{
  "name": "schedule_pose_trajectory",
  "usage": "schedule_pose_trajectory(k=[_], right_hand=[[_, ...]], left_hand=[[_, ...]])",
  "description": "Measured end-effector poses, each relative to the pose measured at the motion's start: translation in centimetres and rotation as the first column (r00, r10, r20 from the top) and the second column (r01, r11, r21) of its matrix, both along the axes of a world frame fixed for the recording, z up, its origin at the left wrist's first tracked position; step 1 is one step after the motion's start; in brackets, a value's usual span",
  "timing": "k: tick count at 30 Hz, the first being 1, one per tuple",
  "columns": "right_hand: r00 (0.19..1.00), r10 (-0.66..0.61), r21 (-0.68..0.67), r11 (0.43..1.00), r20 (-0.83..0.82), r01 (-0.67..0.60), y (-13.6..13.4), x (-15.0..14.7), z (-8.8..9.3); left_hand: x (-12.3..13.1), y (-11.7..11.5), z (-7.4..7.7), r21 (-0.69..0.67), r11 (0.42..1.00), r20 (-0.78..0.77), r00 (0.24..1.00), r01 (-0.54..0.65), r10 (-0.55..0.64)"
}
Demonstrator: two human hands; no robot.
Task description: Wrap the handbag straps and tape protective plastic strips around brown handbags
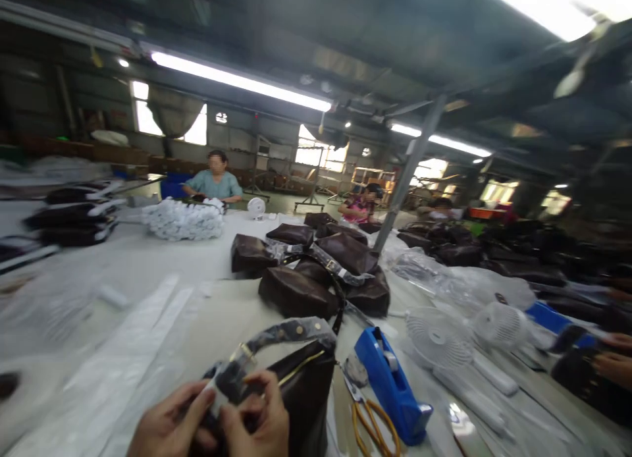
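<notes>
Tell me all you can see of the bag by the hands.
The bag is dark brown, smooth and leathery, with a gold zip along its top. Its strap, arching above, looks wrapped in clear plastic and carries gold studs and a buckle. The left hand and right hand hold the strap near the buckle. Scissors lie to its right in the picture; the bottom edge cuts it off.

Ceiling tubes (241, 81) are glaring, far windows (311, 154) are blazing white, and blur is smearing the table's (123, 263) left side.
</notes>
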State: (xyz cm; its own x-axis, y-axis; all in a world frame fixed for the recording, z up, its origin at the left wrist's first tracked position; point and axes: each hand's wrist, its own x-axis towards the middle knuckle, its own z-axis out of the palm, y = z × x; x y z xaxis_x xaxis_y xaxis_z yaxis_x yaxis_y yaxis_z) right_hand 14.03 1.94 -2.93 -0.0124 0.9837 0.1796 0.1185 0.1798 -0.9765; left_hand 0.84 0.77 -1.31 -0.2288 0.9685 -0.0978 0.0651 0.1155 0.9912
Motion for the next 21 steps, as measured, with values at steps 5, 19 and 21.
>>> schedule_pose_trajectory(k=[5, 19, 21], right_hand=[[0.992, 0.059, 0.005, 0.998, -0.108, -0.059, 0.5, -0.7, 0.1], [0.993, -0.057, 0.341, 0.940, 0.104, 0.018, 4.9, 6.1, 5.3], [0.972, -0.232, 0.272, 0.939, 0.042, 0.212, 5.9, 9.7, 5.3]], left_hand=[[-0.5, 0.3, 1.3, 0.056, 0.997, 0.069, 0.996, 0.049, -0.053], [-5.3, 5.0, 5.4, 0.022, 0.926, 0.321, 0.875, 0.377, -0.363], [-6.3, 5.9, 4.3, 0.014, 0.956, 0.210, 0.934, 0.292, -0.289]])
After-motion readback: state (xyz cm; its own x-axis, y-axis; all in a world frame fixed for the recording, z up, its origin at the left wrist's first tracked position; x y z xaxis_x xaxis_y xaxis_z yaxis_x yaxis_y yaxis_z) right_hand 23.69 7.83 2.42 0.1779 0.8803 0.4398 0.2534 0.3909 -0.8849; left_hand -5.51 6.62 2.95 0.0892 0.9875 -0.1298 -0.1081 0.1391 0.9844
